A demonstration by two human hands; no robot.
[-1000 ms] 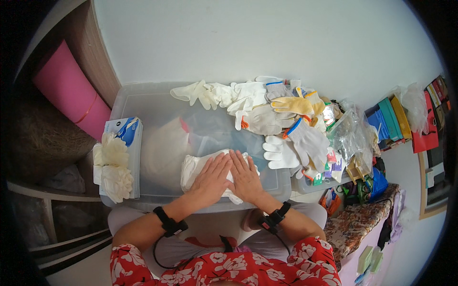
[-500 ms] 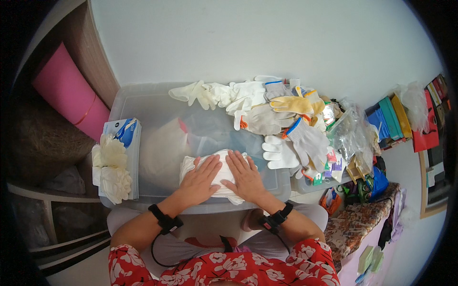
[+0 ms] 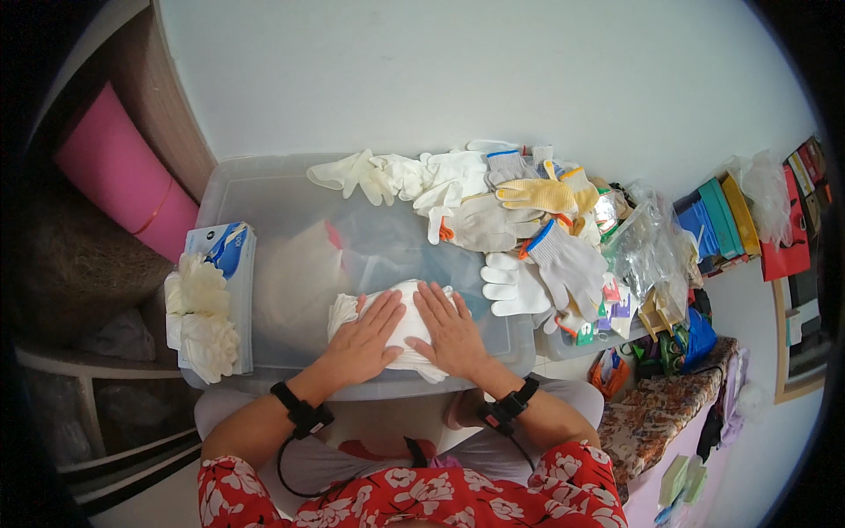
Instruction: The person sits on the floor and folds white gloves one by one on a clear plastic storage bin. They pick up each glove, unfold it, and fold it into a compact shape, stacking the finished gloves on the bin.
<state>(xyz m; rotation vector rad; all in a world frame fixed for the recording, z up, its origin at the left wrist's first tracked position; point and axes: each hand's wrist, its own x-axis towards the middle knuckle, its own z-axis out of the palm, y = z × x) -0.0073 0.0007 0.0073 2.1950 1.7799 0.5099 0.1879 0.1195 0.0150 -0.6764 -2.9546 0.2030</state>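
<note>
My left hand (image 3: 368, 333) lies flat with stretched fingers on the left part of a stack of soft white cloth pieces (image 3: 407, 304). On its right part, my right hand (image 3: 450, 333) presses down, palm flat and fingers slightly spread. The two hands hide much of the stack, so I cannot tell its exact kind. Under it is the translucent lid (image 3: 290, 189) of a storage bin, near its front edge. Behind and to the right lie thin white gloves (image 3: 400, 176), a yellow glove (image 3: 537, 192) and grey-white knit gloves (image 3: 565, 264) with coloured cuffs.
At the lid's left end stands a blue and white glove box (image 3: 236, 255) with off-white gloves (image 3: 209, 339) bunched on it. Clear plastic bags (image 3: 649, 242) and small packets crowd the right side. A rolled pink mat (image 3: 132, 167) leans in the shelf unit at left.
The whole view has shifted very slightly. Both hands stay flat on the white stack, with no clear movement over it.
</note>
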